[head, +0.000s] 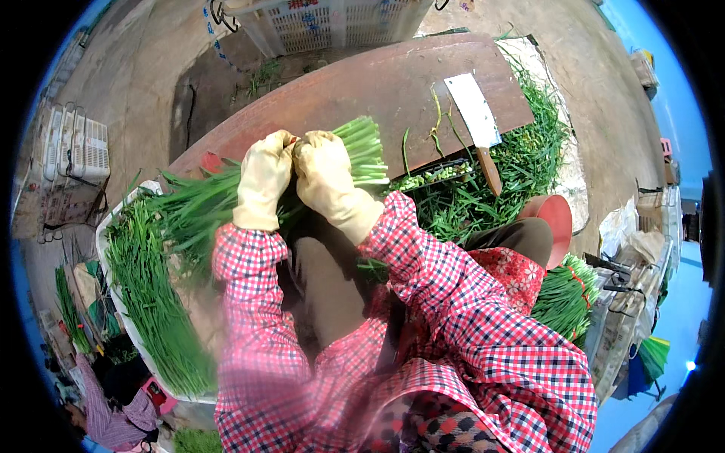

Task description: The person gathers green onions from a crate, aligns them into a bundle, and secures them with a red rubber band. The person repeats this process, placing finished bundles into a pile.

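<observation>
My left hand (261, 178) and my right hand (325, 170), both in cream gloves, meet fingertip to fingertip over a bunch of garlic chives (365, 150). A small bit of a red tie (293, 140) shows where the closed fingers come together. To the right of my right hand, the pale, evenly cut stem ends lie over the brown board (317, 96). Long green leaves (198, 195) trail left past my left wrist. How far the tie goes round the bunch is hidden by the gloves.
A cleaver (473, 110) lies on the board's right part, its wooden handle over the near edge. Cut leaves (504, 192) heap beside it. At left, a white tub (116, 283) holds more chives. A tied bundle (566, 294) sits at right. Beyond the board stands a plastic crate (340, 25). Another person (122, 416) is at lower left.
</observation>
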Tool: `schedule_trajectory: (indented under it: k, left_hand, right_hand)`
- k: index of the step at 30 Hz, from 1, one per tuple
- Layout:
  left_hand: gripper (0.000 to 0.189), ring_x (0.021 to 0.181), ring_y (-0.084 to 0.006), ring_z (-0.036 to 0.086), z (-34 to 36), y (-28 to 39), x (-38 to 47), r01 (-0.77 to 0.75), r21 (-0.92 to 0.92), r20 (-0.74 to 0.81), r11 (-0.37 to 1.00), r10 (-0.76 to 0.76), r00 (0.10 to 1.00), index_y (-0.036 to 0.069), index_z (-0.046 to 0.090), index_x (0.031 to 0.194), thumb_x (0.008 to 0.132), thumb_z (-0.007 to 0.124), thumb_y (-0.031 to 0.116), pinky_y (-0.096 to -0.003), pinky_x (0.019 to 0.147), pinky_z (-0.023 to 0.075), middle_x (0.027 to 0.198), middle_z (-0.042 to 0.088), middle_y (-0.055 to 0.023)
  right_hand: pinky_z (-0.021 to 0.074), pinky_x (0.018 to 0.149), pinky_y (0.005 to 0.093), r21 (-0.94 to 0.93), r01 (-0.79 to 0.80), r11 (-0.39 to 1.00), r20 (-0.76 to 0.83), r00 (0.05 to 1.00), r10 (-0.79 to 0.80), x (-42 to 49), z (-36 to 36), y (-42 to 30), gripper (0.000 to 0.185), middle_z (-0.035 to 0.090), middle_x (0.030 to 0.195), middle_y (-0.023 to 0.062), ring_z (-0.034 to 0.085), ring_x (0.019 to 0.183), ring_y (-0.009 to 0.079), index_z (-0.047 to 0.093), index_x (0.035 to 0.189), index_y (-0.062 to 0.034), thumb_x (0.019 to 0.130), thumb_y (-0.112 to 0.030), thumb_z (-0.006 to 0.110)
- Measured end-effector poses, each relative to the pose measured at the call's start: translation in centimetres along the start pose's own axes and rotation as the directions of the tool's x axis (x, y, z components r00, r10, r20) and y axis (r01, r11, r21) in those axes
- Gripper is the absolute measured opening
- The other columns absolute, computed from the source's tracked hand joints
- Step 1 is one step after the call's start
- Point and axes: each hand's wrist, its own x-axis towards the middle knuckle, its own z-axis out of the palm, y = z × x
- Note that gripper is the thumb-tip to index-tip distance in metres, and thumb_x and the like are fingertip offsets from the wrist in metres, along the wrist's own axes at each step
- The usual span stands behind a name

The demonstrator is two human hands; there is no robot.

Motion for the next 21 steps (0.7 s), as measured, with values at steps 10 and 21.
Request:
schedule_trajectory:
  k: [10, 21]
  left_hand:
    - [0.012, 0.084, -0.0412, 0.065, 0.9, -1.4, -2.6, 0.061, -0.180, -0.032, 0.982, -0.068, 0.997, -0.002, 0.065, 0.091, 0.083, 0.056, 0.001, -0.0403, 0.071, 0.0526, 0.085, 0.066, -0.0240]
    - [0.012, 0.079, -0.0300, 0.067, 0.9, -0.9, -3.1, 0.078, -0.190, -0.031, 0.979, -0.085, 0.996, -0.002, 0.067, 0.093, 0.087, 0.062, 0.007, -0.0359, 0.071, 0.0528, 0.085, 0.068, -0.0203]
  right_hand:
    - [0.0476, 0.073, 0.0444, 0.290, -0.201, 0.936, -0.123, 0.962, 0.245, -0.8, 0.1, -1.1, 0.009, 0.061, 0.076, 0.0149, 0.060, 0.075, 0.0372, 0.060, 0.077, -0.0043, 0.071, 0.002, 0.063]
    - [0.0481, 0.081, 0.0448, 0.133, -0.048, 0.990, 0.037, 0.998, 0.043, -1.6, -0.6, -0.4, 0.010, 0.063, 0.077, 0.0169, 0.062, 0.081, 0.0364, 0.061, 0.080, -0.0036, 0.071, 0.000, 0.063]
